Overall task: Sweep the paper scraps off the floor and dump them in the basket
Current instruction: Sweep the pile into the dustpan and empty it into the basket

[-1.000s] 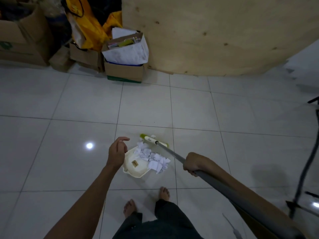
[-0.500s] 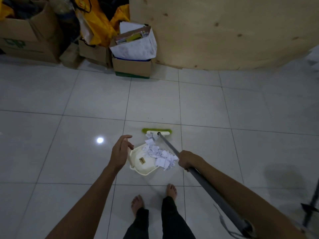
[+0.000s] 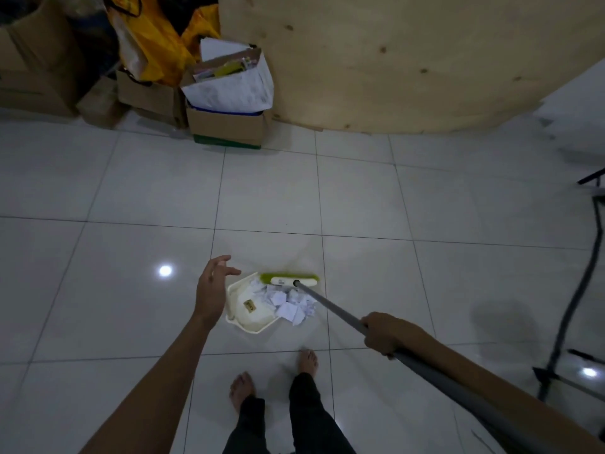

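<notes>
A cream dustpan [image 3: 234, 301] lies on the white tiled floor just in front of my bare feet. White paper scraps [image 3: 288, 301] are heaped over its right side and spill onto the tile. The green and white broom head [image 3: 289, 279] lies flat on the floor at the far edge of the heap. My right hand [image 3: 388, 332] grips the grey broom handle [image 3: 330, 306] partway up. My left hand [image 3: 212, 286] hovers over the dustpan's left edge with its fingers spread and holds nothing.
Cardboard boxes [image 3: 227, 126] stuffed with papers and a yellow bag [image 3: 154, 44] stand against the far wall at the left. A large plywood board [image 3: 409, 60] leans behind them. A black stand with a cable [image 3: 576, 290] is at the right edge.
The broom head has swung round to lie square across the far side of the scraps. The scraps have shifted further onto the dustpan. My left hand's fingers have spread a little.
</notes>
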Motion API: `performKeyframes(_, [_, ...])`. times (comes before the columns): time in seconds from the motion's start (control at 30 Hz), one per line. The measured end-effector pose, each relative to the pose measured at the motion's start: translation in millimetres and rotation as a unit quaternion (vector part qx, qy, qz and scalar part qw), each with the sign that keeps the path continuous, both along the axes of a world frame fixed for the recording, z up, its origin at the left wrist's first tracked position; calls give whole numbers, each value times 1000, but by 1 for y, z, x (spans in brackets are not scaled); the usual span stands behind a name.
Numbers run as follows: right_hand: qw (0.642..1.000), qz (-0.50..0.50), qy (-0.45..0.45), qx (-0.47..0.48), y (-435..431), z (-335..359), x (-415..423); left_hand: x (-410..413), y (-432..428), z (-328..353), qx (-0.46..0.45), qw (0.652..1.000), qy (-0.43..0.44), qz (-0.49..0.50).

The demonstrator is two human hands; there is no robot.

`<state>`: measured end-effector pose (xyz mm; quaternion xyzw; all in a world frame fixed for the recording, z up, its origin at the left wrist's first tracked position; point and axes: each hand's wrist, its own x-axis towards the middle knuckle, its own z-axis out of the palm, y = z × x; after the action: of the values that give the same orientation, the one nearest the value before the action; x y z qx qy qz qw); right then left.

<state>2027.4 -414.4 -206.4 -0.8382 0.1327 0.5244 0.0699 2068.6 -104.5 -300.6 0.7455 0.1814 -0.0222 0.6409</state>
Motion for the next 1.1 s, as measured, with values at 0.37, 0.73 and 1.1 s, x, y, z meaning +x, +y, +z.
performKeyframes(0.37, [992, -122, -35, 3, -25, 14, -15, -5, 2, -3, 45, 997, -18, -61])
performKeyframes(0.73, [892, -448, 10, 60, 5, -21, -1, 5, 12, -1, 41, 988, -3, -147])
performKeyframes(1.1, [854, -493, 102, 130, 45, -4, 4, 7, -9, 8, 46, 996, -23, -72])
